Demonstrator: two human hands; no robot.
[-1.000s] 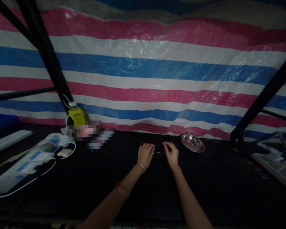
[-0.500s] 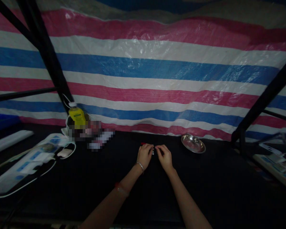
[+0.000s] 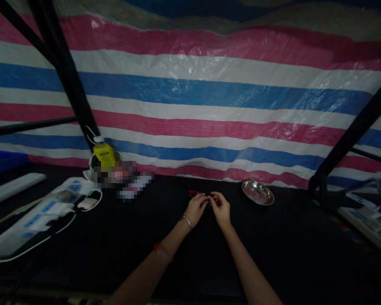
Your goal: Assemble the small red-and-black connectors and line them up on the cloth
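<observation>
On black surface (image 3: 197, 267): left hand (image 3: 196, 208), right hand (image 3: 222, 209) curled close together (can't tell if gripping), red item (image 3: 193, 192) near left

The scene is dimly lit, and the black tabletop (image 3: 273, 258) is rendered nearly featureless by gloom. Scattered white glare is thrown back by the creased striped sheet (image 3: 190, 91), whose top is darkened; a gleam is returned by the metal dish (image 3: 258, 192). Between the left hand (image 3: 195, 210) and right hand (image 3: 221, 209), fine detail is lost. Coarse pixel blocks (image 3: 114, 174) are laid over one patch, and the far-right power strip (image 3: 366, 224) is blurred.
</observation>
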